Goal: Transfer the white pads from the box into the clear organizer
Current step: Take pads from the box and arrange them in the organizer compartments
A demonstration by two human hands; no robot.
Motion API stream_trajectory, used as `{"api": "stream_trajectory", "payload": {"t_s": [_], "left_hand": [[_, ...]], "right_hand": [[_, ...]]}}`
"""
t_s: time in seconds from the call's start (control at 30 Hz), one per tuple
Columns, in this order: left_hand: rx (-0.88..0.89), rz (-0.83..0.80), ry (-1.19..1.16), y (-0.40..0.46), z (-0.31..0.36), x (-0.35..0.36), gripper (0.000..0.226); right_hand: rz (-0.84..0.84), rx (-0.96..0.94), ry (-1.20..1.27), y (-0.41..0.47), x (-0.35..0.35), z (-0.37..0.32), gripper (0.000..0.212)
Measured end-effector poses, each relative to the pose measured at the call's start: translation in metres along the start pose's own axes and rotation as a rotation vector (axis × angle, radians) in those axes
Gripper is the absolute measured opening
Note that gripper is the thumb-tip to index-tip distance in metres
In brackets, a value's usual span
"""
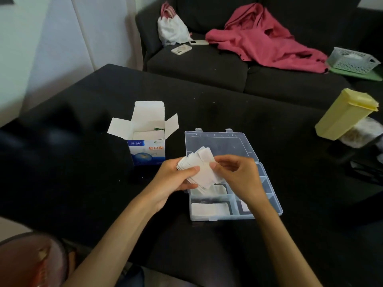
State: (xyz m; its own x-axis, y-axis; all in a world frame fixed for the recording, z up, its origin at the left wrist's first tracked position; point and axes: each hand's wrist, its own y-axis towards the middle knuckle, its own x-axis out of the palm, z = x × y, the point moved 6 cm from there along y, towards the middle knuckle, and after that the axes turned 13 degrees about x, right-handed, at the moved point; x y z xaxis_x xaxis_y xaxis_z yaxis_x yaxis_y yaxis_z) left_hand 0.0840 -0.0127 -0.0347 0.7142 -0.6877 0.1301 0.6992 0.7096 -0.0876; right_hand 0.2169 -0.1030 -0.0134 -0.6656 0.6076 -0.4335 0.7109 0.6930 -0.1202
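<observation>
Head view: left hand (175, 179) grips a fanned stack of white pads (202, 168); right hand (234, 170) pinches its top pad; clear organizer (269, 187) lies just beneath both; box (146, 141) beyond the left.

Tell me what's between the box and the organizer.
Only bare black table lies between the box and the organizer in the head view.

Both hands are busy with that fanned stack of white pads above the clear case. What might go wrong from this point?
The white pads are fanned loosely between the left hand and right hand, so some could slip onto the black table rather than into the clear organizer. Its compartments look small; pads may land crooked. The open box stands close and could be knocked.
</observation>
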Motion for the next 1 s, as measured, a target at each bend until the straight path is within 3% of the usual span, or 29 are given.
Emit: {"api": "stream_trajectory", "payload": {"t_s": [0.13, 0.23, 0.5, 0.67, 1.0], "left_hand": [[-0.002, 0.045, 0.042, 0.001, 0.005, -0.009, 0.031], [0.045, 0.168, 0.071, 0.003, 0.014, -0.025, 0.024], [0.211, 0.255, 0.129, -0.001, 0.035, -0.049, 0.027], [0.163, 0.269, 0.07, 0.0, 0.034, -0.051, 0.026], [0.107, 0.278, 0.055, 0.002, 0.033, -0.054, 0.033]], "right_hand": [[0.046, 0.013, 0.145, 0.002, -0.002, 0.001, 0.023], [0.08, 0.085, 0.256, 0.01, -0.018, 0.004, 0.024], [-0.246, -0.13, -0.514, 0.036, -0.004, -0.017, 0.023], [-0.375, -0.219, -0.669, 0.037, 0.027, -0.013, 0.022], [-0.427, -0.142, -0.704, 0.049, 0.025, -0.014, 0.01]]}}
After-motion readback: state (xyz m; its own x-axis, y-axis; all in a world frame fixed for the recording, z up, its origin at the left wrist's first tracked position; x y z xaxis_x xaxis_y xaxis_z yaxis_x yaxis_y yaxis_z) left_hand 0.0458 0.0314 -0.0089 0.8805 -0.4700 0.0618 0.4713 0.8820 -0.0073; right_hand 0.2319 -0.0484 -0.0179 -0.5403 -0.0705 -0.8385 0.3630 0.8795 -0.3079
